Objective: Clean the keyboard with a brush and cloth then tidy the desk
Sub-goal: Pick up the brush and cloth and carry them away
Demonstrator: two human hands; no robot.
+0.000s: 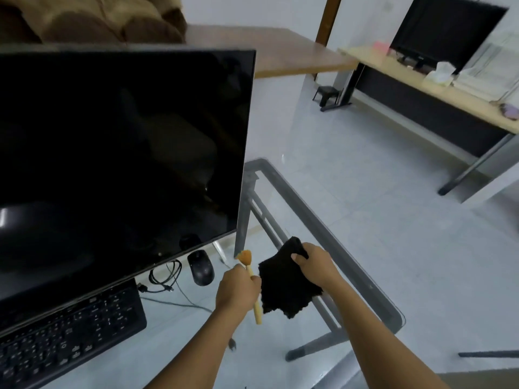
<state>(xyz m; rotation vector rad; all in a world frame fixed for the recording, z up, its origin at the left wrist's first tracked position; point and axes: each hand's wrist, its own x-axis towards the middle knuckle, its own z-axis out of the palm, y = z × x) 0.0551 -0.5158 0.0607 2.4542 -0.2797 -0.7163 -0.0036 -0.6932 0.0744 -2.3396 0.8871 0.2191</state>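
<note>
Two bare forearms reach out over a glass desk [365, 279]. At the near left lies the black keyboard [67, 335], untouched. The left hand [237, 287] has its fingers wrapped around a yellow brush [252, 284], bristles pointing up. Just beside it, the right hand [316, 266] pinches a black cloth [283, 290] that hangs from thumb and fingers. Beyond them sit a black mouse [200, 266], a coiled cable [165, 275] and a dark monitor [118, 153].

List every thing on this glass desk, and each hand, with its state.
Large black monitor: screen dark.
Black keyboard: flat, untouched.
Black mouse: resting, untouched.
Yellow-handled brush: held, bristles up.
Black cloth: held, hanging.
Left hand: gripping brush.
Right hand: gripping cloth.
</note>
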